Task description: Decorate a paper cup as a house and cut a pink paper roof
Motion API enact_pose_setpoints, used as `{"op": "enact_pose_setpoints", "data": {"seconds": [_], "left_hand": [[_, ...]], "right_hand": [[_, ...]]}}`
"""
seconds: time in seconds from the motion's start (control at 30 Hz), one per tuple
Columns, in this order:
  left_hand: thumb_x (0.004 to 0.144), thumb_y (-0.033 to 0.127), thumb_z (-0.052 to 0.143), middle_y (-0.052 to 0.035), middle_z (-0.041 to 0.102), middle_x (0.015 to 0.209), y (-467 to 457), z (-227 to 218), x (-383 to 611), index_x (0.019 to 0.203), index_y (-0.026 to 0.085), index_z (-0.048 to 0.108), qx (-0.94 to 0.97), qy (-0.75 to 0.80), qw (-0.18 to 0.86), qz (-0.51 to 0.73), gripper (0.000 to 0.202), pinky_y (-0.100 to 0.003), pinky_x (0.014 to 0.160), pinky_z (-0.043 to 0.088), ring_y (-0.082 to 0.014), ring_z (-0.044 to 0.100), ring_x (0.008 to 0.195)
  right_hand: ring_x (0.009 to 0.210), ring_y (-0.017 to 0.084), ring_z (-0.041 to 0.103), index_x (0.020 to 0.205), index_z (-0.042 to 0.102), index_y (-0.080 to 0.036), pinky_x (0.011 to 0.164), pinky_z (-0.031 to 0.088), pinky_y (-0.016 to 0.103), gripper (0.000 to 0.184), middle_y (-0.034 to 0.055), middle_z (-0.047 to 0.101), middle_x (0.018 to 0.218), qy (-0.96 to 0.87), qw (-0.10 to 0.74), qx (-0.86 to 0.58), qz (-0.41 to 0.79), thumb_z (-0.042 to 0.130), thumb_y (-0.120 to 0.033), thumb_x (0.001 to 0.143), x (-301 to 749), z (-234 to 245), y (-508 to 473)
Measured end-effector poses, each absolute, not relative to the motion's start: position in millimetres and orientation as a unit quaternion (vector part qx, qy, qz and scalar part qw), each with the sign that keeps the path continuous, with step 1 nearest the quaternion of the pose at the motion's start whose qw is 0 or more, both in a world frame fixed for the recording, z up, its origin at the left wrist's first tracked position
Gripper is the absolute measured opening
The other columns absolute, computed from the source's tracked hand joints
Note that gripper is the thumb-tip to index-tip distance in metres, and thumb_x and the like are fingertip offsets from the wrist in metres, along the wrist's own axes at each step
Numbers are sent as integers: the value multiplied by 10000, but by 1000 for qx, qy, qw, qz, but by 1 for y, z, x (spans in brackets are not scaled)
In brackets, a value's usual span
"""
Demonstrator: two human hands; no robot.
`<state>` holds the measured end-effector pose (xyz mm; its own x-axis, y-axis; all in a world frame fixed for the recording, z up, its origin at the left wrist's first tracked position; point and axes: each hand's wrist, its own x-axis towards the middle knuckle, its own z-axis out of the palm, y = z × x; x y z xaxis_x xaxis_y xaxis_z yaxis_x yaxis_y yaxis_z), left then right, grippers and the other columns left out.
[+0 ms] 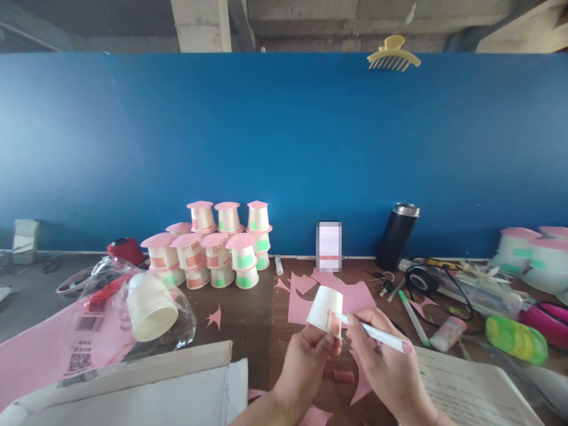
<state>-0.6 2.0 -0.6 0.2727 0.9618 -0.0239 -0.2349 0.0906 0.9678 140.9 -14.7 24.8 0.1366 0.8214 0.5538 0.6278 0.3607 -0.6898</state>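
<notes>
Craft workbench, workshop-type room. Ahead-left of the left hand [306, 362]: stacked white paper-cup houses with pink paper roofs [213, 248]. Pink paper offcuts [302, 284] litter the brown wooden tabletop [252, 307] just ahead of it. Blue partition board [284, 136] behind; bare concrete beams [200, 25] overhead.

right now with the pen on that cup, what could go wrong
1. The left hand pinches the paper cup only near its rim, up off the table. Pressure from the pen in the right hand could dent the thin wall and make the line wobble.
2. The left thumb lies close beside the pink marks on the cup, so it might smear them if they are wet.
</notes>
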Motion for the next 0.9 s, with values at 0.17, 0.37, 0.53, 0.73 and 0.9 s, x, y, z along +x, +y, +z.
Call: {"op": "enact_pose_setpoints", "data": {"seconds": [0.17, 0.37, 0.53, 0.73, 0.9], "left_hand": [[737, 550, 657, -35, 569, 673, 2, 1, 0, 610, 137, 668, 500, 399, 608, 471, 433, -276, 688, 349, -173, 479, 688], [742, 546, 651, -40, 571, 706, 3, -3, -1, 626, 139, 679, 509, 409, 595, 469, 424, -280, 694, 351, -184, 490, 713], [749, 559, 641, -38, 566, 731, 2, -1, 1, 632, 136, 689, 523, 409, 585, 466, 442, -274, 705, 366, -186, 501, 733], [806, 543, 588, -24, 547, 758, -1, 3, 0, 640, 137, 657, 549, 407, 568, 458, 444, -258, 701, 367, -163, 493, 732], [801, 511, 589, -25, 535, 773, -3, 7, 0, 616, 140, 640, 555, 433, 554, 446, 417, -261, 700, 373, -167, 499, 736]], "right_hand": [[467, 134, 562, 687, 580, -229, 464, 441, 215, 284, -22, 613, 570, -663, 497, -550, 106, 534, -399, 910, 140, 26, -15], [476, 130, 540, 693, 562, -234, 478, 423, 215, 276, -34, 588, 563, -673, 486, -543, 124, 530, -392, 917, 140, 25, -19], [454, 129, 551, 740, 593, -233, 457, 432, 213, 245, -30, 619, 570, -656, 500, -556, 104, 547, -410, 903, 141, 25, -18], [441, 119, 553, 732, 598, -233, 444, 433, 202, 249, -32, 623, 560, -654, 504, -554, 107, 550, -407, 903, 140, 27, -18], [444, 122, 549, 688, 586, -234, 440, 427, 206, 288, -28, 608, 545, -657, 496, -555, 121, 544, -423, 902, 140, 27, -18]]}}
